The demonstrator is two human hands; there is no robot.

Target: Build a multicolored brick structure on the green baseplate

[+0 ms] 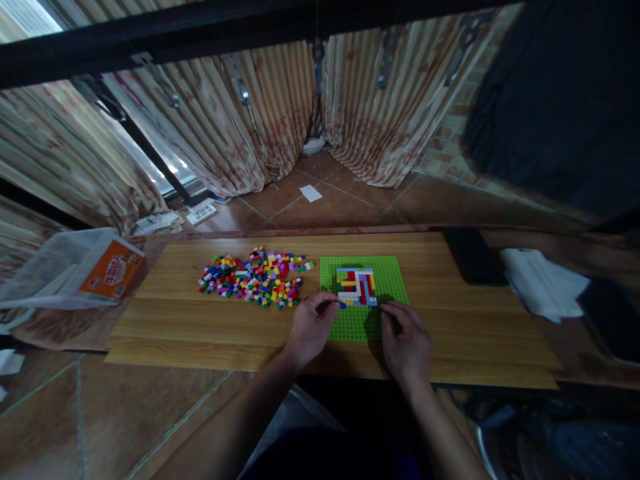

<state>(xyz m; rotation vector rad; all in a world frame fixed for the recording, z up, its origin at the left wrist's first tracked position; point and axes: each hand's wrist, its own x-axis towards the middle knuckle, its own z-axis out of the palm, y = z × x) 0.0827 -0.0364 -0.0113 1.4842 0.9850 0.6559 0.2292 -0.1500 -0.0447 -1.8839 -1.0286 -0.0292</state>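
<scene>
A green studded baseplate (387, 270) lies on the wooden tabletop. Fixed to it is a low block of toy bricks (356, 285) in red, white, yellow, green and blue. My left hand (311, 328) is at the block's near left corner, thumb and forefinger pinching a small blue brick (343, 305). Across from it, my right hand (409, 341) rests over the plate's right part, its fingers curled together close to the block's near right corner. Whatever those fingertips hold, if anything, is too small to make out.
Left of the plate spreads a pile of loose coloured bricks (255, 277). A clear plastic bin (60, 267) with an orange label stands at the far left. On the right lie a black case (474, 257) and white packets (543, 283). Curtains (280, 113) hang behind.
</scene>
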